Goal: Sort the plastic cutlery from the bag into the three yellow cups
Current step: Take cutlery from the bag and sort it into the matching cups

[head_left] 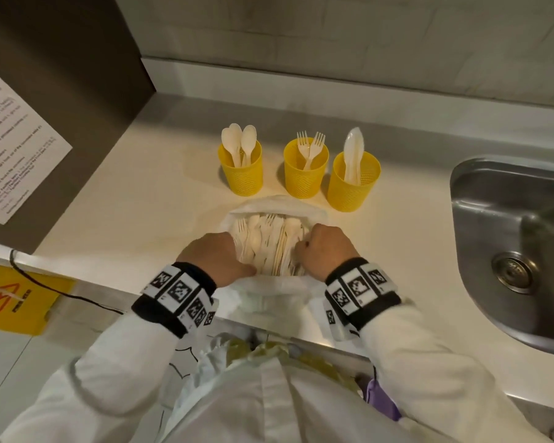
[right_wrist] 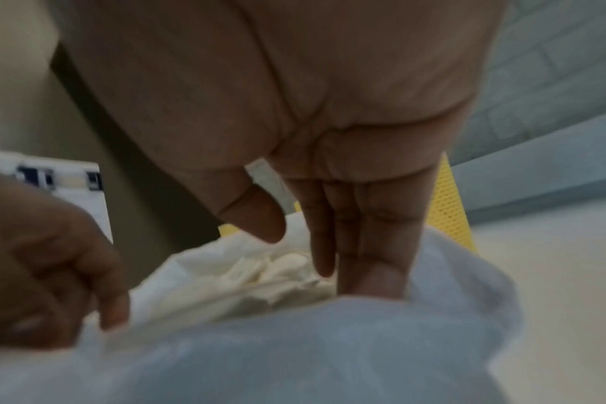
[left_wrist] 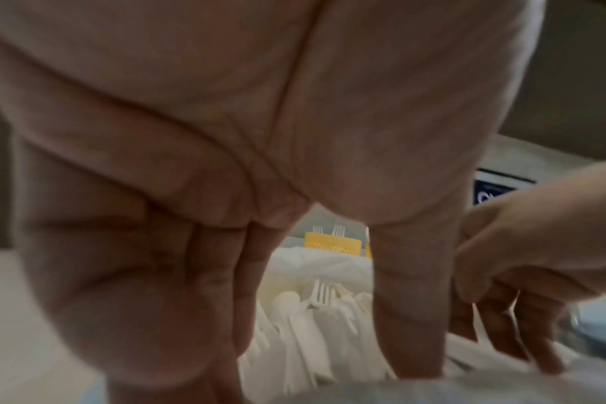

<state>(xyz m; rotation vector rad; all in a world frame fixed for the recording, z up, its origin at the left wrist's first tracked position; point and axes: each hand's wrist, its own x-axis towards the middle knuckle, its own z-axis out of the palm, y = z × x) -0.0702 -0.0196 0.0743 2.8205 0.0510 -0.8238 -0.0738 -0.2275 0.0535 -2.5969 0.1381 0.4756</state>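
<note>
Leftmost, a dark panel [head_left: 61, 91] with a printed sheet [head_left: 16, 145] rises beside the counter [head_left: 125, 203], and below its front edge a yellow sign [head_left: 16, 302] stands with a black cable [head_left: 55, 290] running past it. Along the back of the counter stand three yellow cups in a row: the left cup [head_left: 242, 172] holds spoons [head_left: 239, 140], the middle cup [head_left: 305, 175] holds forks [head_left: 311, 147], and the right cup [head_left: 352, 185] holds what look like knives [head_left: 352, 151]. Just in front of them, almost touching the two right-hand cups, lies the bag [head_left: 279, 203], its mouth spread wide over a heap of white cutlery [head_left: 269, 244].

The left hand [head_left: 216, 259] is at the bag's left rim, fingers pointing down inside the opening and thumb pressed on the near edge; whether they pinch the plastic cannot be told. The right hand [head_left: 327, 249] is at the right rim, its fingers [right_wrist: 367, 246] hanging straight down into the bag, thumb apart, clasping nothing that can be seen. Both hands cover the sides of the heap, and the near fold of plastic hides its lower part in the wrist views. Far right, a steel sink [head_left: 518, 238] is sunk into the counter, well apart from the cups.
</note>
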